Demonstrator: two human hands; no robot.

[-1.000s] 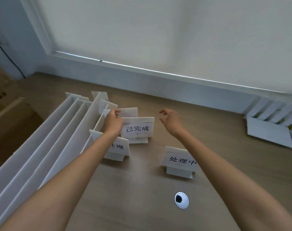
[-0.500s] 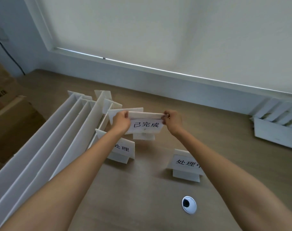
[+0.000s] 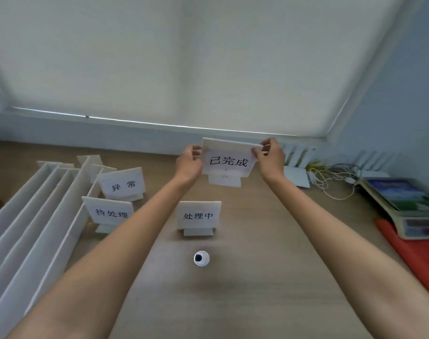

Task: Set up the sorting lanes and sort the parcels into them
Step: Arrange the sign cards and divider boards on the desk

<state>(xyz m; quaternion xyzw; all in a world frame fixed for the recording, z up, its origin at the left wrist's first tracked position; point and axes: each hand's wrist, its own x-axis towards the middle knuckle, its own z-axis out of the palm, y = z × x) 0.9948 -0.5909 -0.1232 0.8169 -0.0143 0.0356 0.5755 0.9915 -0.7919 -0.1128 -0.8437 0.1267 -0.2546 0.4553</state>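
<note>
Toward the far edge of the worktop [image 3: 257, 277], right of its middle, the 已完成 sign [image 3: 229, 162] is held between both hands; the left hand [image 3: 189, 165] takes its upper left corner and the right hand [image 3: 272, 160] its upper right corner, the fingers [image 3: 266, 145] of each curled and pinching the card's top edge against the thumb; whether its foot touches the wood or hangs just above it I cannot tell. The sign stands upright, its printed face turned toward the person and its back toward the far edge; its long axis runs left to right, roughly along that edge, with the right end a little lower. As for progress, I judge the task to be in its early setting-up; the divider boards [image 3: 37, 216] lie bundled together along the left edge, not spread into lanes; three other signs stand clustered close by, the 异常 sign [image 3: 122, 184] and the 待处理 sign [image 3: 110, 212] just beside the boards and the 处理中 sign [image 3: 198, 216] near the middle, above the cable grommet [image 3: 201, 258]; none heads a lane yet. No parcels are in view, so all the sorting seems left to do; at the right edge sit a weighing scale [image 3: 404, 209] and loose cables [image 3: 331, 177].
</note>
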